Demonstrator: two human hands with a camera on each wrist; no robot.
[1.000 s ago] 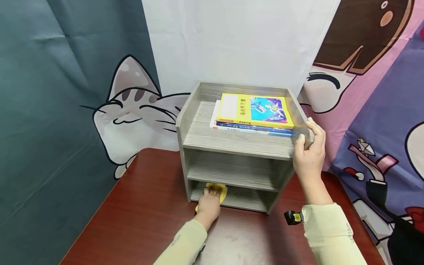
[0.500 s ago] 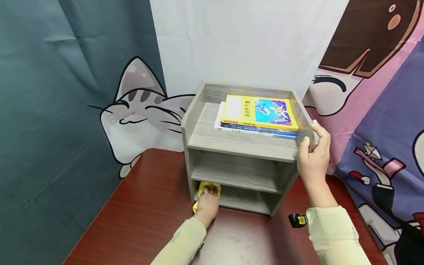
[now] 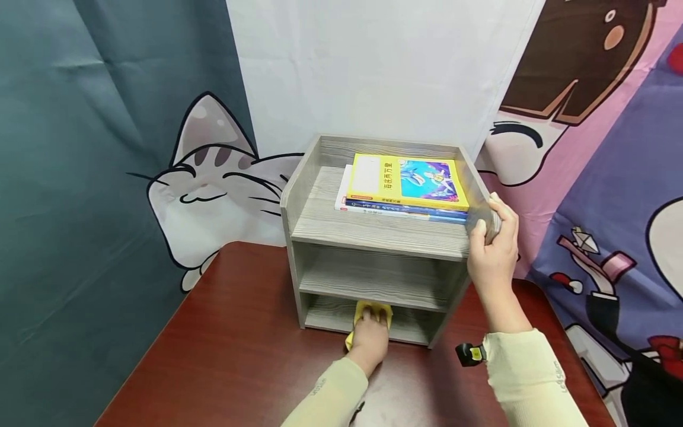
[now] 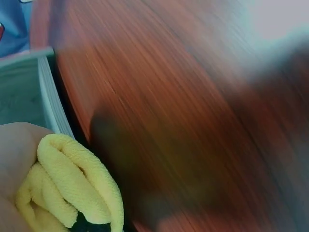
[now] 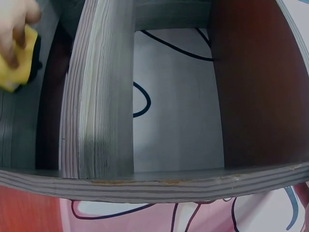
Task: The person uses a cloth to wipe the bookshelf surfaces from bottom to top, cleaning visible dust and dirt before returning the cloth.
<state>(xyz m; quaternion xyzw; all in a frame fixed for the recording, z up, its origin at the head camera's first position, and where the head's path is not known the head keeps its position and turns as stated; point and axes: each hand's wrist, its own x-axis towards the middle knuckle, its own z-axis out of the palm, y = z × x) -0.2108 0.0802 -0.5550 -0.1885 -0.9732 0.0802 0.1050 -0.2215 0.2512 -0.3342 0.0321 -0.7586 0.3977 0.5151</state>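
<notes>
My left hand (image 3: 370, 341) holds a yellow cloth (image 3: 358, 315) against the bottom board of a grey wood-grain desktop shelf (image 3: 373, 279), near the middle of the lowest compartment. In the left wrist view, thick folds of the fluffy cloth (image 4: 79, 179) bulge out beside the hand. The right wrist view catches the left fingers (image 5: 7, 43) on the cloth at its upper left. My right hand (image 3: 493, 258) grips the shelf's right side panel, thumb inside and fingers outside.
Several stacked books (image 3: 402, 181), a yellow one uppermost, lie on the shelf's top board. The shelf stands on a reddish-brown table (image 3: 224, 344). Behind it hang printed cloth backdrops (image 3: 373, 71). A small black device (image 3: 469, 354) sits at the right wrist.
The left hand and cloth first shift slightly left along the bottom board, then slide right to its middle. The right hand keeps its grip on the side panel.
</notes>
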